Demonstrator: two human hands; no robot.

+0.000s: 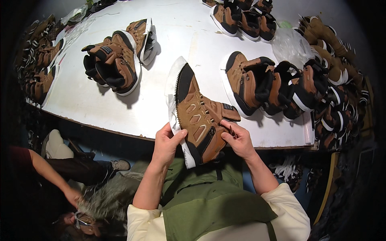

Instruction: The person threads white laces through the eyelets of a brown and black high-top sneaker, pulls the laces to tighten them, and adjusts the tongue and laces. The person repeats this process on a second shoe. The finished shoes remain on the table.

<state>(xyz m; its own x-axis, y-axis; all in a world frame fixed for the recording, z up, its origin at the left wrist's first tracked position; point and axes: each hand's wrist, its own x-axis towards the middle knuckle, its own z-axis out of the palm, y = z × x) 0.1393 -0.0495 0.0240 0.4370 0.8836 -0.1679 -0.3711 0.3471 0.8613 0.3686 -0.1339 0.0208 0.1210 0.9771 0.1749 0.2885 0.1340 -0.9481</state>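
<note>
Between my two hands is a brown and black high-top shoe point(197, 116), tilted on its side with its toe pointing away from me. A white sole with a jagged upper edge runs along its left side. My left hand point(167, 141) grips the sole near the heel, thumb on the side of the shoe. My right hand point(239, 140) holds the ankle collar by the tongue, thumb and fingers closed on it. The inside of the shoe is hidden from me. Just beyond it lies the white table point(177, 40).
Brown shoes point(116, 60) with white soles stand at the table's left; more shoes point(245, 80) stand at the right, others point(229, 18) at the far side. A clear plastic bag point(291, 46) lies by a shoe pile point(341, 72). A co-worker's arm point(52, 172) is at lower left.
</note>
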